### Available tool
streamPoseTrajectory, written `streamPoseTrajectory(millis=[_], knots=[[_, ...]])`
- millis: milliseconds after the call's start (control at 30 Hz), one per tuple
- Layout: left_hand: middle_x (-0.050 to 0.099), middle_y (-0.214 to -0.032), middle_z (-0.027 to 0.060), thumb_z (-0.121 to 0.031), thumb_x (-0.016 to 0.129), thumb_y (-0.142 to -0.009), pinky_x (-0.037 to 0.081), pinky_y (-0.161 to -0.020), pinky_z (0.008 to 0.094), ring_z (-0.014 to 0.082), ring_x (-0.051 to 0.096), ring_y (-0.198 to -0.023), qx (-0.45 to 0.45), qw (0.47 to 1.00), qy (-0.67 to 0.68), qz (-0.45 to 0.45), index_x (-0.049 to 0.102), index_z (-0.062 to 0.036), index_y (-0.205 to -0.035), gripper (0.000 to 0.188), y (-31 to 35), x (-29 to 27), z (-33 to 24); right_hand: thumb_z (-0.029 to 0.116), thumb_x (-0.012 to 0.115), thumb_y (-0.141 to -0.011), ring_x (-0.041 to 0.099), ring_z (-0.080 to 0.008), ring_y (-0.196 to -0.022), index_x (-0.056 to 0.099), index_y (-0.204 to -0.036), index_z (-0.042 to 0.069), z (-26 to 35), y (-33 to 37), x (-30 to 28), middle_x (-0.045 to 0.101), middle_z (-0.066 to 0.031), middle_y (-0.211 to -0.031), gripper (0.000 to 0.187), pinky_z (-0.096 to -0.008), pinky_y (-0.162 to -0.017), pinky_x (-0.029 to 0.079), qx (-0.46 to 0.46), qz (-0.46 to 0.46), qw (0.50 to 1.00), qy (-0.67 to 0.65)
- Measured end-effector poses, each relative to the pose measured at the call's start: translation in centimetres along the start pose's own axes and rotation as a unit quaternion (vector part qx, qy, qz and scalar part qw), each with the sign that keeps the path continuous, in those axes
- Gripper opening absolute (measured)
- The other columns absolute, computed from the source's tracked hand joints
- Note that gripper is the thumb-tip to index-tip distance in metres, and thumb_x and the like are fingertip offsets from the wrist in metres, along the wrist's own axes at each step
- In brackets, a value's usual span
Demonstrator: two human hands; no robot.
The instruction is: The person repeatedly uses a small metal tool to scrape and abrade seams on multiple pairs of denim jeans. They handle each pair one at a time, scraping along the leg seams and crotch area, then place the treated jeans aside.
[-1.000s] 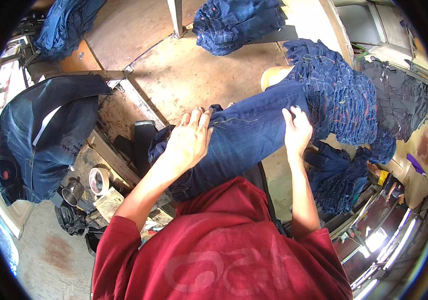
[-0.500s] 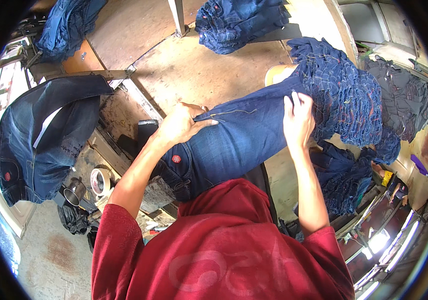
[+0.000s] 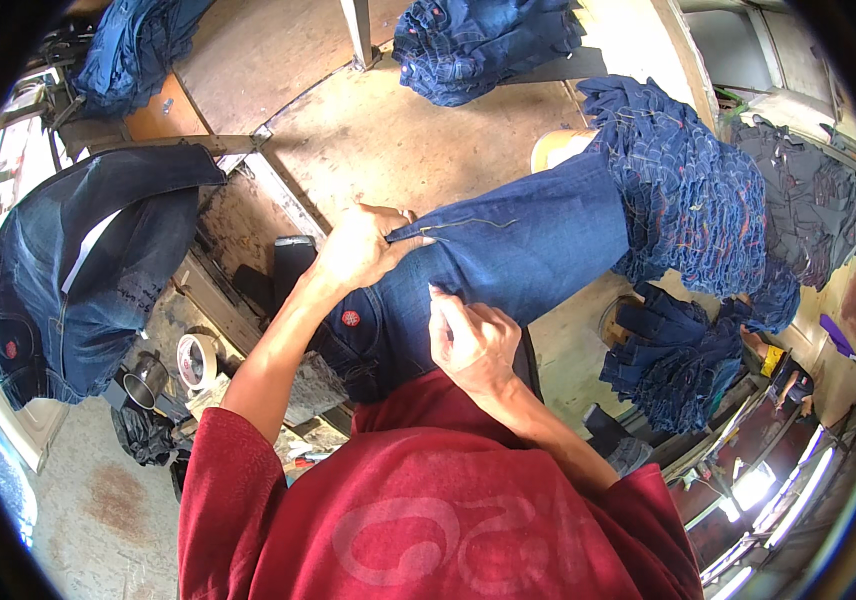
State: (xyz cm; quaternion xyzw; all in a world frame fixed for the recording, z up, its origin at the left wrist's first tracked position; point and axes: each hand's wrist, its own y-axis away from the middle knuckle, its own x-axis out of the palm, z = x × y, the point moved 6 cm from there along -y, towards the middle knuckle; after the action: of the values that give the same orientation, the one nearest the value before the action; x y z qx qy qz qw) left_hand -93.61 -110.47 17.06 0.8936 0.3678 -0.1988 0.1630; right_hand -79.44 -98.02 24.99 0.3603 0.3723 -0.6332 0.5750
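while left hand [image 3: 363,248] grips denim [image 3: 548,245], right [image 3: 473,342] perhaps touches it

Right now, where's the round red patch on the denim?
In the head view, the red patch sits left of centre on the held denim garment, below the left hand and left of the right hand.

Your shirt [image 3: 298,520] bears large faded lettering [image 3: 448,545]; the jeans [image 3: 548,240] before you carry a round red emblem [image 3: 350,318], too small to read.
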Motion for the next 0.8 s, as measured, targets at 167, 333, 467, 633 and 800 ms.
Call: streamPoseTrajectory(millis=[167, 333, 467, 633, 800], knots=[[0.073, -0.078, 0.0184, -0.031, 0.091, -0.092, 0.058, -0.061, 0.0412, 0.0316, 0.070, -0.062, -0.017, 1.000, 0.000, 0.005, 0.080, 0.0018, -0.093, 0.035, 0.23, 0.36, 0.57, 0.009, 0.079, -0.092, 0.064, -0.0208, -0.052, 0.079, -0.102, 0.012, -0.01, 0.07, 0.63, 0.064, -0.0024, -0.063, 0.011, -0.0357, -0.053, 0.053, 0.028, 0.054, 0.998, 0.011], [0.073, -0.079, 0.0188, -0.030, 0.091, -0.092, 0.058, -0.062, 0.0414, 0.0326, 0.072, -0.063, 0.014, 1.000, -0.008, -0.007, 0.081, 0.0006, -0.094, 0.032, 0.18, 0.13, 0.00, 0.012, 0.077, -0.093, 0.067, -0.0239, -0.053, 0.076, -0.102, 0.012, -0.18, -0.09, 0.31, 0.065, -0.0045, -0.061, 0.009, -0.0384, -0.054, 0.055, 0.042, 0.038, 0.998, -0.029], [0.073, -0.078, 0.0187, -0.030, 0.091, -0.092, 0.058, -0.063, 0.0424, 0.0345, 0.071, -0.064, 0.008, 1.000, 0.003, -0.010, 0.081, 0.0005, -0.093, 0.032, 0.14, 0.19, 0.08, 0.010, 0.077, -0.093, 0.065, -0.0251, -0.049, 0.075, -0.098, 0.011, -0.28, -0.42, 0.62, 0.063, -0.0059, -0.059, 0.005, -0.0391, -0.052, 0.054, 0.046, 0.052, 0.997, -0.015], [0.074, -0.079, 0.0182, -0.029, 0.091, -0.092, 0.059, -0.063, 0.0425, 0.0344, 0.072, -0.065, -0.013, 1.000, -0.015, -0.004, 0.081, 0.0008, -0.091, 0.031, 0.35, 0.40, 0.49, 0.009, 0.077, -0.093, 0.065, -0.0257, -0.049, 0.074, -0.096, 0.011, -0.44, -0.34, 0.40, 0.062, -0.0055, -0.059, 0.005, -0.0393, -0.050, 0.052, 0.047, 0.048, 0.997, -0.036], [0.073, -0.078, 0.0176, -0.028, 0.091, -0.092, 0.058, -0.064, 0.0426, 0.0351, 0.072, -0.066, -0.016, 1.000, -0.002, -0.005, 0.081, 0.0004, -0.090, 0.030, 0.26, 0.37, 0.45, 0.012, 0.075, -0.095, 0.070, -0.0246, -0.056, 0.072, -0.110, 0.012, -0.61, -0.19, 0.55, 0.070, -0.0042, -0.064, 0.015, -0.0389, -0.054, 0.058, 0.047, 0.082, 0.996, -0.009]])
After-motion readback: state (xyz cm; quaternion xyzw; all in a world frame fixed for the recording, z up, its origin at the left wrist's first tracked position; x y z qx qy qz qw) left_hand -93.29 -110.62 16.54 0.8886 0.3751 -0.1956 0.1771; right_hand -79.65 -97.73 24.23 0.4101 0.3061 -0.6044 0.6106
